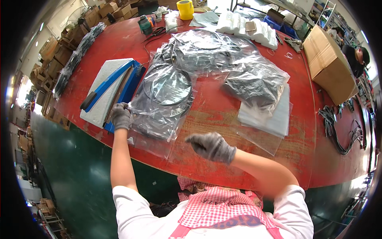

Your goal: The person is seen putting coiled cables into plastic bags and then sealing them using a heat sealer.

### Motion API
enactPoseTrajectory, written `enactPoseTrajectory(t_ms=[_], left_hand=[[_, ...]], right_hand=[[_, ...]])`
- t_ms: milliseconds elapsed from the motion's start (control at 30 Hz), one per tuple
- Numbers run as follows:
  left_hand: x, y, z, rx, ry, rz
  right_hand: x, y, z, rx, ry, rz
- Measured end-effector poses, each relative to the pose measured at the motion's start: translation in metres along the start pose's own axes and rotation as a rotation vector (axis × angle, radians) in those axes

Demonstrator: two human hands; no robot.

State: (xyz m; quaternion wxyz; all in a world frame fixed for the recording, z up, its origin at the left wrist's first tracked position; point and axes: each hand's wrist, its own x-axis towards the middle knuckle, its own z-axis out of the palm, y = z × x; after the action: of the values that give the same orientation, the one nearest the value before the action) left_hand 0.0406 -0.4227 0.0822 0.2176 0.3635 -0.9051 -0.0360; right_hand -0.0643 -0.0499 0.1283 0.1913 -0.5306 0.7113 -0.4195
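My left hand (120, 116), in a grey glove, is closed at the near end of a blue heat sealer (129, 85), pinching the edge of a clear plastic bag (157, 125). In that bag lies a coiled black cable (190, 89). The sealer's long blue arm is raised at an angle over a white foam slab (93, 113). My right hand (213, 147), also gloved and slightly blurred, hovers above the bare wood-worn patch of the table. Its fingers are curled in, and nothing shows in them.
Bagged cable coils (203, 46) lie along the middle of the red table (223, 107). To the right, a filled bag (258, 85) rests on flat plastic bags (270, 121). Beyond are a cardboard box (330, 63), white rolls (246, 30), yellow tape (185, 10) and loose cables (342, 135).
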Motion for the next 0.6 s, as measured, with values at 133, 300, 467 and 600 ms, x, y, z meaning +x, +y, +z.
enactPoseTrajectory(t_ms=[133,300,467,600], left_hand=[[-0.034,0.095,0.019,0.163,0.251,0.382],[-0.088,0.088,0.071,-0.166,-0.158,0.512],[-0.130,0.079,0.036,0.016,-0.248,0.267],[-0.128,0.111,0.023,0.155,-0.447,0.172]], right_hand=[[-0.056,0.047,-0.018,-0.027,-0.002,0.115],[-0.133,0.109,-0.081,-0.518,0.071,0.269],[-0.264,0.205,-0.197,-0.633,0.612,0.739],[-0.386,0.224,-0.266,-0.924,0.920,1.351]])
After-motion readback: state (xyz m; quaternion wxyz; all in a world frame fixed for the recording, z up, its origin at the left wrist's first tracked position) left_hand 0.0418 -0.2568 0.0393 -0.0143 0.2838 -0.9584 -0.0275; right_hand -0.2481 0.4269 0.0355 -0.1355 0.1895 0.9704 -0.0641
